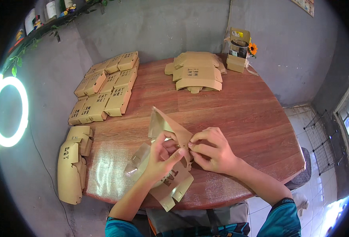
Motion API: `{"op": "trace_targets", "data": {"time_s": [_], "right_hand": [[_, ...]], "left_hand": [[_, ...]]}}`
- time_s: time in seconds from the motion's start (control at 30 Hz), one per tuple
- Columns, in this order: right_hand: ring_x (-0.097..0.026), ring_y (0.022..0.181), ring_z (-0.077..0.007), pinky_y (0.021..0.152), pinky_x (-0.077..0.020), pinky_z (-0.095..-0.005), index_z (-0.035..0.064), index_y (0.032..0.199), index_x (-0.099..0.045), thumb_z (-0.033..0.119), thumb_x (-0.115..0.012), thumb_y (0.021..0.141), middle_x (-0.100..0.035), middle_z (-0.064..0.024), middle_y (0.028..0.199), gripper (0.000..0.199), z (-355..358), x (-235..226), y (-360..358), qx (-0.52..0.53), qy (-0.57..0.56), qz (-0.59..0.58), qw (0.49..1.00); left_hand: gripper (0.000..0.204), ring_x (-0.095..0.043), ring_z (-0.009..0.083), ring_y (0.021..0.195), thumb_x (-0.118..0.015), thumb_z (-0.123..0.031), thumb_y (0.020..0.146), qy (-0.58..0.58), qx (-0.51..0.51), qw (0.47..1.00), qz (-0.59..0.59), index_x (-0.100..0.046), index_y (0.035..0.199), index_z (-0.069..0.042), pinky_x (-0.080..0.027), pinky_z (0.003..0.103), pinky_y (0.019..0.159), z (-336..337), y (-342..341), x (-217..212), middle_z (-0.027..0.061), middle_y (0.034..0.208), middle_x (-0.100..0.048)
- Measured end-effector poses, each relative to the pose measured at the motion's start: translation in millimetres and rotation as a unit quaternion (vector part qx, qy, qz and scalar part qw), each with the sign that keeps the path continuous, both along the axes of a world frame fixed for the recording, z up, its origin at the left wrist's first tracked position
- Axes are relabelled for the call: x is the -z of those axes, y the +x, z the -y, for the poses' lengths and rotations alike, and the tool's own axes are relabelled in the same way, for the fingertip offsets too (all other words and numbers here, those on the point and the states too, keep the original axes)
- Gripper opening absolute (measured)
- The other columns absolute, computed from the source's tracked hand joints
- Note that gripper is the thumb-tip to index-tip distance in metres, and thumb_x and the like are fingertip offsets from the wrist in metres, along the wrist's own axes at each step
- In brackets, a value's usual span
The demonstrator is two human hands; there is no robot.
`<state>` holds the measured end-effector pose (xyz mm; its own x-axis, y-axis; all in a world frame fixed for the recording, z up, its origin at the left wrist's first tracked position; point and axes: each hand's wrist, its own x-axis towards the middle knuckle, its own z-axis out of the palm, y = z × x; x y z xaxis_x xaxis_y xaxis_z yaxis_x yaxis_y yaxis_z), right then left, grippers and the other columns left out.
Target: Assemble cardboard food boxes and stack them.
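Note:
A brown cardboard box [174, 125], partly folded, is held tilted up over the near middle of the table. My left hand [162, 156] grips it from the left, its fingers curled behind a panel and the thumb in front. On the right side, my right hand [212, 150] pinches the box's edge near a corner with thumb and fingers closed. Below my left hand lies an unfolded part of cardboard [174, 183] with printed letters and cut tabs; whether it joins the held box cannot be made out. Shiny inner flaps [137, 160] show beside my left wrist.
Rows of folded boxes [107, 89] stand at the back left. Flat cardboard blanks [198, 73] are stacked at the back, more blanks [69, 170] overhang the left edge. A carton holder with a flower [239, 51] stands back right. A ring light [10, 111] glows left.

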<state>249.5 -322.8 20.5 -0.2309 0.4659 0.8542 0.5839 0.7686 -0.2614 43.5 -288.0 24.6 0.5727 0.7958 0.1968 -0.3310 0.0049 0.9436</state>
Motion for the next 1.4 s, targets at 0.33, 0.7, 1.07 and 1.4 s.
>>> {"op": "trace_targets", "data": {"time_s": [0.33, 0.7, 1.07, 1.4], "right_hand": [[-0.060, 0.102, -0.0220, 0.092, -0.0436, -0.0401, 0.0145, 0.103, -0.073, 0.005, -0.076, 0.064, -0.061, -0.0025, 0.118, 0.041, 5.4, -1.6, -1.5, 0.034, 0.010, 0.072, 0.997], [-0.062, 0.100, -0.0258, 0.091, -0.0463, -0.0362, 0.0027, 0.130, -0.062, 0.003, -0.065, 0.084, -0.063, -0.0141, 0.118, 0.046, -2.9, -8.5, 6.1, -0.037, -0.089, -0.252, 0.963], [-0.053, 0.110, -0.0167, 0.096, -0.0447, -0.0326, 0.0052, 0.146, -0.049, 0.017, -0.068, 0.095, -0.044, -0.0131, 0.141, 0.055, -2.5, -8.0, 12.0, -0.091, -0.146, -0.349, 0.921], [-0.059, 0.103, -0.0215, 0.088, -0.0519, -0.0317, 0.0077, 0.105, -0.073, 0.001, -0.077, 0.083, -0.054, -0.0102, 0.119, 0.024, -2.4, -5.8, 7.7, 0.000, -0.068, -0.200, 0.977]], "left_hand": [[0.033, -0.067, 0.0159, 0.099, -0.072, -0.001, 0.090, 0.209, -0.093, 0.972, -0.057, -0.055, 0.118, 0.005, -0.052, 0.029, 0.089, -10.3, -9.1, -8.8, 0.0123, 0.108, -0.070], [0.016, -0.064, 0.0095, 0.087, -0.071, 0.002, 0.091, 0.392, -0.196, 0.878, -0.191, -0.057, 0.098, 0.000, -0.050, 0.024, 0.077, -2.7, -12.6, -2.8, 0.0086, 0.093, -0.071], [0.023, -0.065, 0.0270, 0.099, -0.068, 0.006, 0.074, 0.574, -0.076, 0.747, -0.326, -0.062, 0.093, -0.006, -0.042, 0.047, 0.103, -6.4, -4.7, -4.2, 0.0052, 0.105, -0.067], [0.034, -0.062, 0.0310, 0.114, -0.075, -0.014, 0.080, 0.538, -0.127, 0.716, -0.426, -0.062, 0.111, -0.006, -0.036, 0.052, 0.110, -10.8, -10.7, -1.9, 0.0085, 0.111, -0.067]]}}
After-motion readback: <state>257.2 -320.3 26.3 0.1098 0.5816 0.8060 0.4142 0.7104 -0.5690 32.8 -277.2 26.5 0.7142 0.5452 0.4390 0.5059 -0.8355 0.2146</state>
